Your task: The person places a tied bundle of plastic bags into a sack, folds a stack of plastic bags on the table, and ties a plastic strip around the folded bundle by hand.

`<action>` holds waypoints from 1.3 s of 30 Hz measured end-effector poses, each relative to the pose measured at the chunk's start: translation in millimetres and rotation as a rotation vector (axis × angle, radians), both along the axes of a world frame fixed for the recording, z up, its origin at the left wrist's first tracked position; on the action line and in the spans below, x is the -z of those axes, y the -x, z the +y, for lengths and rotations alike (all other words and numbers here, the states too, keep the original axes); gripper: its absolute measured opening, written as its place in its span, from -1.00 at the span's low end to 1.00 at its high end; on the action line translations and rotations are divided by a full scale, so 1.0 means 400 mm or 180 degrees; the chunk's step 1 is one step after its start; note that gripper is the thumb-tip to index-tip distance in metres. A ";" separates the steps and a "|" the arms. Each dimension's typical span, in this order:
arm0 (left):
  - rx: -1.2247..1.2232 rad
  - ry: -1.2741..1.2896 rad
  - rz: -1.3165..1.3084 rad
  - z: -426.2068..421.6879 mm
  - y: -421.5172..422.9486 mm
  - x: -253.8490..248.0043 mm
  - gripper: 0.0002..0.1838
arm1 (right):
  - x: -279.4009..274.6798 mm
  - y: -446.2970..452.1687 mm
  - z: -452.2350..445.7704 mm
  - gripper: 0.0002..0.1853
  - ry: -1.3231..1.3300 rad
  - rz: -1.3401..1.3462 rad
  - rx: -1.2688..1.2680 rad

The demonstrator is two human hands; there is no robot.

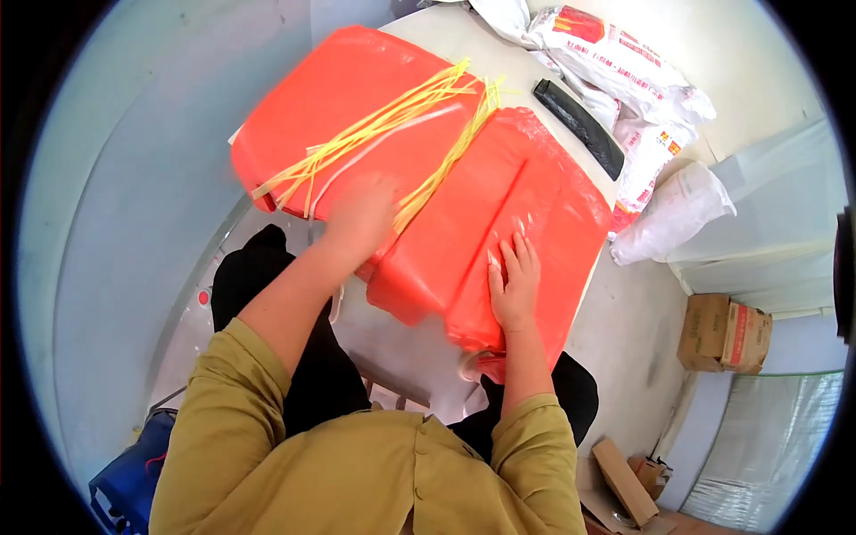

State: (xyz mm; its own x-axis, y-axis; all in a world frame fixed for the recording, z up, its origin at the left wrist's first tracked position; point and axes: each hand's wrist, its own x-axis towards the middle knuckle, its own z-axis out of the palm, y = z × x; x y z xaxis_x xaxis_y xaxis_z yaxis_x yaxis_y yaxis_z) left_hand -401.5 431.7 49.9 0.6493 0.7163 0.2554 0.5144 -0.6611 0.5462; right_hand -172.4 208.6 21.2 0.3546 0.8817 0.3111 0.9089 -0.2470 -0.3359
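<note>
My right hand (515, 290) lies on a stack of red plastic bags or sheets (473, 227), its fingers stretched out over the folded surface. My left hand (361, 217) is over the near edge of another red plastic stack (348, 89). Motion smears its fingers, so whether it pinches anything is hidden. Just right of it, a bundle of thin yellow strips (450, 165) runs along the gap between the two stacks. More yellow strips (374, 125) lie across the left stack, beside a single white strip (392, 134).
On the pale table (419, 31) rests a rolled black plastic bundle (580, 127). White printed sacks (615, 67) lie at the table's far right. A cardboard box (713, 334) stands to the right. My knees are under the table edge. A blue bag (134, 468) sits at lower left.
</note>
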 end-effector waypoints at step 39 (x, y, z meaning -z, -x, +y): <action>0.1188 0.5209 -0.1065 -0.199 -0.240 -0.012 -0.50 | -0.067 -0.033 -0.077 -0.52 -0.1345 0.5814 0.1319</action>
State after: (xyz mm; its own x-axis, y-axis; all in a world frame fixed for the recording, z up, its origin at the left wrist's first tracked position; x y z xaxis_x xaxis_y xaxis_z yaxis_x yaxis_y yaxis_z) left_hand -305.4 352.2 54.7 0.9045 0.1832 -0.3852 0.2046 0.6061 0.7686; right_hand -159.4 177.7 48.0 0.5866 0.6469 -0.4873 -0.6502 0.0174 -0.7596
